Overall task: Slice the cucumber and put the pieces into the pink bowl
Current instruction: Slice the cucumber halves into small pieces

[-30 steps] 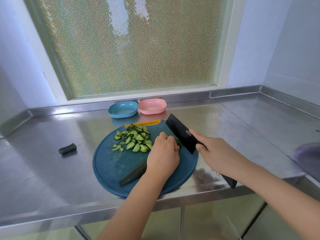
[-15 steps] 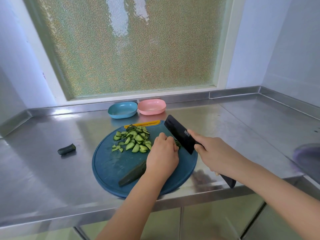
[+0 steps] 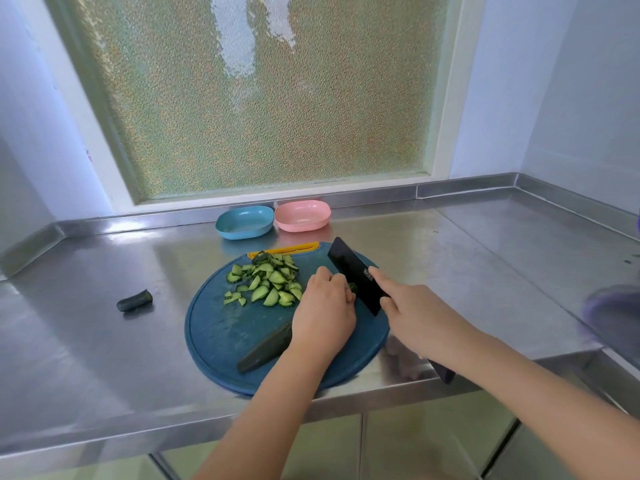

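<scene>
A cut-off end (image 3: 134,301) lies alone on the steel counter (image 3: 450,244), at nine o'clock from the round blue board (image 3: 221,337). Loose slices (image 3: 270,285) are heaped at the board's twelve o'clock. The uncut cucumber (image 3: 265,348) runs from seven o'clock toward the centre, where the left hand (image 3: 323,313) covers it, fingers curled down and pressed together, gripping it near the cut face.

The knife (image 3: 355,275) stands just beside those knuckles at two o'clock. The right hand (image 3: 412,317) is wrapped round the handle, with the index finger (image 3: 374,273) stretched along the blade.

To slice well, I judge the left fingertips should stay tucked behind the knuckles, creeping toward seven o'clock between even cuts. The pink bowl (image 3: 302,215) waits empty beyond twelve o'clock, beside a blue bowl (image 3: 244,221).
</scene>
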Tool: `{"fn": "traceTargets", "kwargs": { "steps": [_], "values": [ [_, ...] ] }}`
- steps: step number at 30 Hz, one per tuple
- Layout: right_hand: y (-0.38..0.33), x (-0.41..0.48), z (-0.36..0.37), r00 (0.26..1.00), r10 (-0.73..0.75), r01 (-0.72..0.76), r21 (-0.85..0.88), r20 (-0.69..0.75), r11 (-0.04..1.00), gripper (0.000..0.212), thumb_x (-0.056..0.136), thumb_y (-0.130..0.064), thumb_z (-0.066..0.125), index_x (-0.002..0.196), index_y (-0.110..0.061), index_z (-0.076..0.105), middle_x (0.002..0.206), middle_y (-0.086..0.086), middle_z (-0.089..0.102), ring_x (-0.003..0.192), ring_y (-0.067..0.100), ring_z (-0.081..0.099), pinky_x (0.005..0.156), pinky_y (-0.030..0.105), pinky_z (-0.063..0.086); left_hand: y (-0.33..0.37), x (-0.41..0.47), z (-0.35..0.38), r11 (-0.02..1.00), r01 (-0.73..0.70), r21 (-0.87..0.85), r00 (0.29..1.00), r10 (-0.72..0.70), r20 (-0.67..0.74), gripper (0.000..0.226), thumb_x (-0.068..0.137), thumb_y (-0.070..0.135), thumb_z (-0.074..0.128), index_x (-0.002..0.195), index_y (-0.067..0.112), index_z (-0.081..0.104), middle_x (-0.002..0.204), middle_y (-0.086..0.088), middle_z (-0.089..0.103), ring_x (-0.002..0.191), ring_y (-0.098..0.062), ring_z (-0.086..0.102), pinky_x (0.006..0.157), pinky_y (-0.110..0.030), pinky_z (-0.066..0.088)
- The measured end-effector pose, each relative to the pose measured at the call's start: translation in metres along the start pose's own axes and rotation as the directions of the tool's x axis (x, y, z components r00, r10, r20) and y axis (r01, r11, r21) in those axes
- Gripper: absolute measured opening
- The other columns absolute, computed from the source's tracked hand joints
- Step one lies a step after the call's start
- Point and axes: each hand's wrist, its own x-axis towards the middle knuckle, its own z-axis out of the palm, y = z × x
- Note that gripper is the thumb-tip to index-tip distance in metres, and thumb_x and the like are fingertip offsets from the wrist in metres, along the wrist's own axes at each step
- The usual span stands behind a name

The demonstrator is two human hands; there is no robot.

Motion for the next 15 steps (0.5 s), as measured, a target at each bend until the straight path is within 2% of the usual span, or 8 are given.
{"fn": "traceTargets", "kwargs": {
  "steps": [3,6,10,15],
  "values": [
    [-0.001,-0.004,-0.007,1.0,-0.005,0.006,0.05,-0.023,0.999,0.054,0.104,-0.02,0.031,0.152,-0.036,0.012,0.061,-0.002,0.046,0.05,0.008,0.041,0.05,0.021,0.038,-0.001,0.0,0.001,1.0,-0.006,0.006,1.0,0.007,-0.009,0.014,0.095,0.023,0.046,0.088,0.012,0.052,0.099,-0.005,0.045,0.094,-0.021,0.047,0.076,-0.026,0.035],
    [-0.003,-0.004,-0.014,1.0,-0.007,0.008,0.076,-0.014,0.997,0.054,0.103,-0.021,0.03,0.151,-0.038,0.013,0.069,0.002,0.052,0.05,0.009,0.043,0.052,0.024,0.045,-0.002,0.001,0.001,1.0,-0.008,0.014,1.0,0.008,-0.012,0.016,0.095,0.023,0.046,0.088,0.01,0.053,0.099,-0.007,0.046,0.094,-0.022,0.047,0.075,-0.026,0.035],
    [-0.004,-0.005,-0.015,1.0,-0.016,0.016,0.046,0.003,0.999,0.054,0.103,-0.019,0.03,0.152,-0.035,0.015,0.067,0.001,0.048,0.052,0.009,0.042,0.052,0.022,0.043,-0.001,0.0,0.001,1.0,-0.007,0.004,1.0,0.008,-0.016,0.015,0.094,0.021,0.047,0.086,0.01,0.052,0.097,-0.008,0.046,0.093,-0.024,0.047,0.072,-0.026,0.033],
    [-0.007,-0.005,-0.016,1.0,-0.018,0.019,-0.01,0.011,1.0,0.053,0.104,-0.02,0.03,0.152,-0.034,0.012,0.065,0.001,0.047,0.052,0.008,0.044,0.062,0.03,0.051,-0.001,0.0,0.002,1.0,-0.012,0.003,1.0,0.012,-0.023,0.015,0.094,0.021,0.046,0.085,0.011,0.052,0.096,-0.007,0.046,0.092,-0.022,0.047,0.069,-0.023,0.03]
  ]
}}
